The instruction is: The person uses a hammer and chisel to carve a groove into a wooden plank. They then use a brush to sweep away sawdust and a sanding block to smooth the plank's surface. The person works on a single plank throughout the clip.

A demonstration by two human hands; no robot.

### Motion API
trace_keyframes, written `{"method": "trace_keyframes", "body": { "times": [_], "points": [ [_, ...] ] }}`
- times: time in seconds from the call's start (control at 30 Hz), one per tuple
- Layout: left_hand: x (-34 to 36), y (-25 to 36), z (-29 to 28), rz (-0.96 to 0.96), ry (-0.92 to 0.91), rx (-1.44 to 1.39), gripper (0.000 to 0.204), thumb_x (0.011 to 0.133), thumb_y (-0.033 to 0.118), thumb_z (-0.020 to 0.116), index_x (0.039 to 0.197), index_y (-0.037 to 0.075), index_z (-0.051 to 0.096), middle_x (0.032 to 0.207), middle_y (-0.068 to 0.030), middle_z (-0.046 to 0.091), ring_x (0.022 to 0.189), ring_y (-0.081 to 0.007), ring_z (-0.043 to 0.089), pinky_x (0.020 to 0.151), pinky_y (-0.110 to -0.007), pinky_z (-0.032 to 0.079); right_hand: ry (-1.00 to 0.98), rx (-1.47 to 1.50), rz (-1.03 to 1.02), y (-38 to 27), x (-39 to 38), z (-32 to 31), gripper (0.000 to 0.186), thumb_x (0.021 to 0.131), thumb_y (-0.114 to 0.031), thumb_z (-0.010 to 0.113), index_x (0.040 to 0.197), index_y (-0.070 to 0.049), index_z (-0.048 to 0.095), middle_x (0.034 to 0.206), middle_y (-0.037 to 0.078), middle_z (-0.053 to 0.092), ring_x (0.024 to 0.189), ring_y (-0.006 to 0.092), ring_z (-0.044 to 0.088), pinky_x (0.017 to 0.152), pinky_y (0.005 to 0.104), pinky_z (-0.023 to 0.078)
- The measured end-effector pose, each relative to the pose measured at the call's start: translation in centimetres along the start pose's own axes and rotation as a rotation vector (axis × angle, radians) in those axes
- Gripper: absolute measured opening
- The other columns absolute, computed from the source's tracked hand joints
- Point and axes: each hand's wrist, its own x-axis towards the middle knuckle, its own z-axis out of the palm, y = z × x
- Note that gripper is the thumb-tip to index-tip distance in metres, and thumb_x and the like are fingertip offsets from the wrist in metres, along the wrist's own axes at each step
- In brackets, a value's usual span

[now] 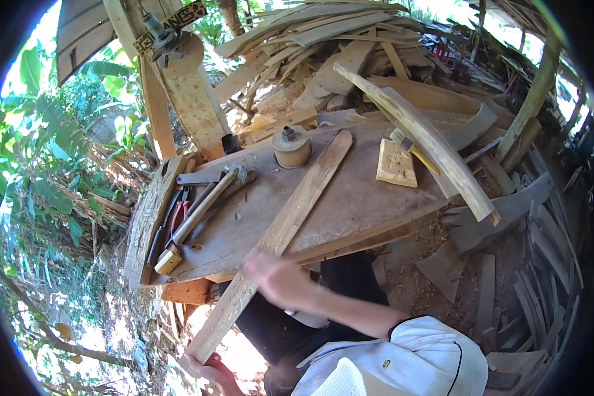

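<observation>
A long, narrow wooden plank [303,198] slants across the workbench, its far end resting on the top and its near end jutting past the front edge over my lap. At that near end, my left hand [211,373] is closed around the wood, thumb and fingers on its edges. Partway up, just off the bench edge, my right hand [277,280] is on the plank's upper face. It is smeared by motion, so its fingers and anything under them cannot be made out.
On the bench [363,198] lie a wooden-handled hammer-like tool [198,214], red-handled pliers [178,216], a round bolted fixture [291,148], a wood block [396,164] and a yellow-handled tool [424,160]. A long curved timber [419,135] leans at right. Scrap boards [330,39] are heaped behind.
</observation>
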Motion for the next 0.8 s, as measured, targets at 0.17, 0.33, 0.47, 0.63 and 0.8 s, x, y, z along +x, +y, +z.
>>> {"method": "trace_keyframes", "body": {
  "times": [0.17,0.33,0.47,0.63,0.8],
  "points": [
    [0.5,-1.4,0.2,-0.036,0.011,-0.11,0.063,0.113,0.048,0.032,0.147,-0.001,0.051,0.107,-0.0098,0.071,0.058,-0.0101,0.053,0.051,-0.022,0.042,-0.193,0.095,-0.376,-9.9,-2.1,8.6,0.047,0.096,-0.011,0.056,0.141,0.004,0.06,0.15,0.02,0.058,0.146,0.0313,0.05,0.125,0.0414,0.038],
    [0.6,-1.4,-0.7,0.031,-0.116,0.024,0.066,0.112,0.052,0.033,0.152,0.002,0.049,0.11,-0.0076,0.07,0.063,-0.0083,0.05,0.05,-0.022,0.038,-0.089,0.106,-0.333,-4.9,-1.4,4.5,0.038,0.099,-0.013,0.055,0.133,0.001,0.065,0.142,0.02,0.064,0.138,0.0337,0.057,0.119,0.0411,0.045],
    [0.8,-2.1,-0.3,0.018,-0.107,0.041,0.064,0.112,0.053,0.033,0.152,0.007,0.051,0.115,-0.0067,0.071,0.063,-0.0067,0.049,0.048,-0.021,0.034,0.001,-0.217,-0.054,-1.2,-1.2,1.6,0.04,0.102,-0.014,0.059,0.139,0.001,0.064,0.147,0.017,0.062,0.139,0.0299,0.058,0.118,0.0423,0.048],
    [0.5,-6.2,2.1,-0.207,-0.16,0.069,0.067,0.108,0.062,0.042,0.145,0.007,0.054,0.115,-0.008,0.073,0.068,-0.0139,0.063,0.056,-0.026,0.047,-0.105,-0.034,-0.216,-5.2,-3.1,5.7,0.043,0.102,-0.015,0.054,0.14,0.003,0.062,0.152,0.019,0.057,0.145,0.0305,0.052,0.125,0.0424,0.038],
    [1.5,-6.7,3.6,-0.231,-0.415,-0.063,0.048,0.108,0.049,0.054,0.123,0.005,0.063,0.09,-0.0099,0.074,0.063,-0.0167,0.066,0.056,-0.031,0.054,-0.073,-0.083,-0.216,0.2,-2.1,0.5,0.042,0.102,-0.013,0.053,0.139,0.003,0.062,0.147,0.021,0.06,0.143,0.0341,0.053,0.121,0.0436,0.042]
  ]
}}
